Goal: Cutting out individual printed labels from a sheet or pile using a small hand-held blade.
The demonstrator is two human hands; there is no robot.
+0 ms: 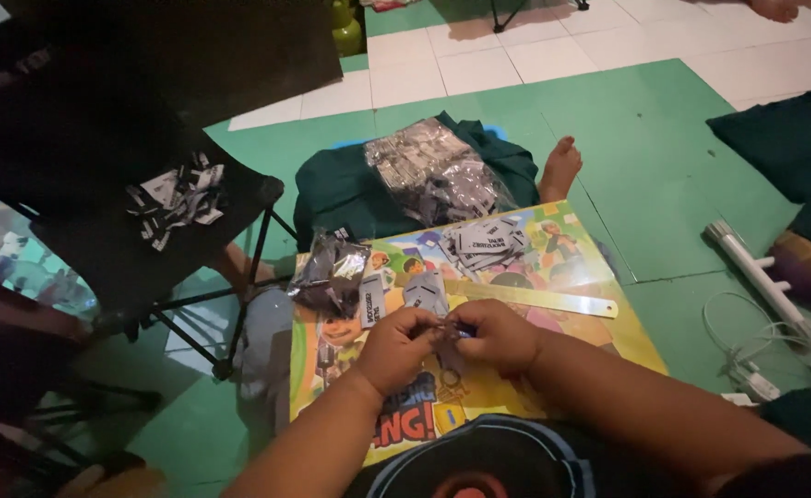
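A person is sitting on a green foam floor mat and looking down at both bare hands, which are meeting over a colourful cartoon-printed lap board lying across the legs. The left hand is curling its fingers inward and pinching a small dark tag-like piece at the fingertips; the right hand is closing its fingers on the same piece from the other side, so the two hands are touching. The piece is too small and dim to describe further. At 12 o'clock from the hands, a pale yellow flat ruler is lying across the board, and beyond it a loose heap of small grey printed labels is resting on the board. At 10 o'clock, a small crumpled clear plastic bag of dark pieces is sitting on the board's near left corner. Farther off at 12 o'clock, a larger clear plastic bag full of grey labels is lying on dark green folded cloth, with a bare foot beside it. At 10 o'clock, well apart, a black folding camp chair is holding a scatter of white and black labels. At 3 o'clock, a white plastic tube-shaped object and white cable are lying on the mat.
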